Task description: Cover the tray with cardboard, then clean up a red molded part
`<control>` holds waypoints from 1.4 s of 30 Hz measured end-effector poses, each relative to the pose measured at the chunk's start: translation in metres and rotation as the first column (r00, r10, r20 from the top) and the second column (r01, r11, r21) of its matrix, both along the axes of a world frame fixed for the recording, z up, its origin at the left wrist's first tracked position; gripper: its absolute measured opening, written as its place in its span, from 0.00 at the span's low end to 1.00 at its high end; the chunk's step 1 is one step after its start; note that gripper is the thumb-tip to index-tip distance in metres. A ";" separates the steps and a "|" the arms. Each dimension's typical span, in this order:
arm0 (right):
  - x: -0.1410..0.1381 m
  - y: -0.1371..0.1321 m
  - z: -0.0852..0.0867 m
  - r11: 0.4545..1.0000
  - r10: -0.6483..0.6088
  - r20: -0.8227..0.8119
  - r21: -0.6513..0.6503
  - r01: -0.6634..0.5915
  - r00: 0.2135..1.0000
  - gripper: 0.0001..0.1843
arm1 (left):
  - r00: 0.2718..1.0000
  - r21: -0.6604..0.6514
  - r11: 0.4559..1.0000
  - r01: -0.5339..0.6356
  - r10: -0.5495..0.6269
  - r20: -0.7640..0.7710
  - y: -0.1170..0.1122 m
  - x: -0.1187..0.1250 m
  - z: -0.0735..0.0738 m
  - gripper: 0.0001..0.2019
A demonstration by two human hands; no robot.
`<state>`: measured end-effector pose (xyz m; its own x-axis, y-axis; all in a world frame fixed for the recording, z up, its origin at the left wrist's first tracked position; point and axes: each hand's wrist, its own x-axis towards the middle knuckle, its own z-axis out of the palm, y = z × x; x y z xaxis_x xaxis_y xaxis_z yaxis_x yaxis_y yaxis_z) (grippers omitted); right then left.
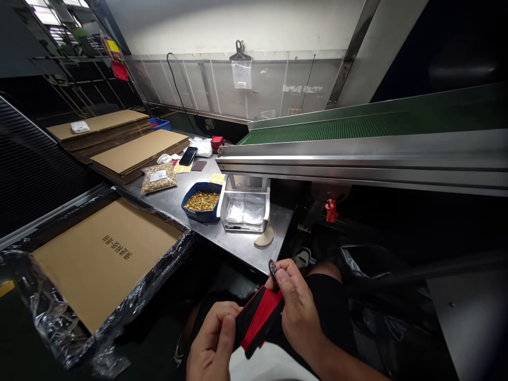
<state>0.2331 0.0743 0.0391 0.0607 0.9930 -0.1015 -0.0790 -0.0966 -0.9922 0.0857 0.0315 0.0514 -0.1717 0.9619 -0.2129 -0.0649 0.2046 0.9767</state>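
Note:
A folded black-and-red piece, which looks like fabric (pixel 262 315), is stretched between my two hands over my lap. My left hand (pixel 212 338) pinches its left end, fingers curled round the edge. At the other end, my right hand (pixel 296 304) is closed on the piece. A small dark, glossy item (pixel 273 269) sticks up at the right thumb and fingertips; I cannot make out its kind. Beyond the hands, on the metal table (pixel 246 254), are a blue bin (pixel 200 216) of small gold-coloured parts and a clear bin (pixel 244 203) holding plastic bags.
A green conveyor belt (pixel 325 129) with a metal side rail runs off to the right. To the left are stacked cardboard sheets (pixel 141 151) and a plastic-lined box (pixel 107 259). A bag of gold parts (pixel 159 177), a phone (pixel 188 156) and a tan rounded piece (pixel 264 237) lie on the table.

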 end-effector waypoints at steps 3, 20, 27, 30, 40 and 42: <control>0.003 0.001 0.001 0.997 0.072 -0.050 -0.001 -0.072 0.996 0.17 | 0.993 -0.012 0.994 0.106 -0.106 -0.049 0.003 -0.004 -0.002 0.16; 0.011 0.015 -0.013 0.955 0.061 0.174 0.277 -0.109 0.983 0.12 | 0.814 -0.097 0.875 0.473 -0.393 0.427 0.023 -0.026 -0.021 0.36; 0.006 0.066 -0.113 0.893 -0.229 0.738 0.419 -0.165 0.634 0.10 | 0.355 -0.003 0.921 0.390 -0.147 0.923 0.008 -0.034 -0.027 0.32; -0.001 0.074 -0.143 0.908 -0.190 0.832 0.350 -0.229 0.521 0.09 | 0.325 -0.018 0.933 0.360 -0.107 0.940 0.007 -0.038 -0.029 0.36; -0.004 0.074 -0.132 0.949 -0.124 0.787 0.271 -0.159 0.605 0.15 | 0.269 -0.024 0.939 0.344 -0.074 0.960 0.006 -0.045 -0.038 0.36; -0.008 0.063 -0.118 0.962 -0.057 0.743 0.219 -0.161 0.667 0.15 | 0.322 -0.052 0.939 0.340 -0.064 0.945 0.006 -0.049 -0.044 0.35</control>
<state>0.2256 0.1371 -0.0789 -0.0461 0.9791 0.1983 0.6842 0.1755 -0.7079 0.0367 0.0373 0.0069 0.4596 0.8425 -0.2811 -0.8145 0.5260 0.2449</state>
